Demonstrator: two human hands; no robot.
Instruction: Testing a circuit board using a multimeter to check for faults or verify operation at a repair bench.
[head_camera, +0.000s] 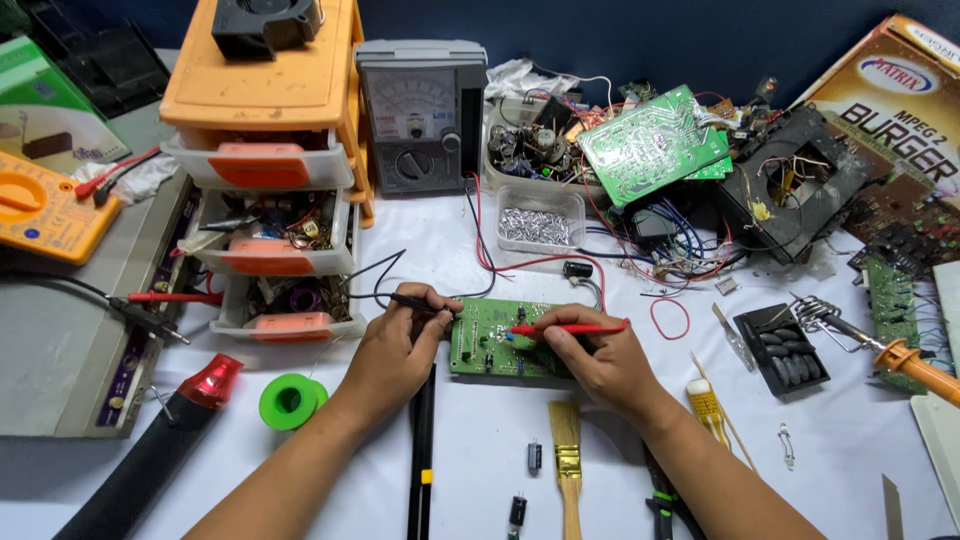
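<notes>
White cloth covered the cluttered workbench (480, 440). Near its middle lay a small green rectangular circuit board (497, 338); the left hand (395, 352) pinched a thin black probe (420, 301) at its edge, the right hand (595, 360) gripped a slim red probe (570, 328) touching it.

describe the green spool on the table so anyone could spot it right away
Start at the orange drawer tower at the table's back left. On the white tabletop just below its lowest drawer, beside the left hand, lies the solder spool: a bright green ring, the only round green thing there.
</notes>
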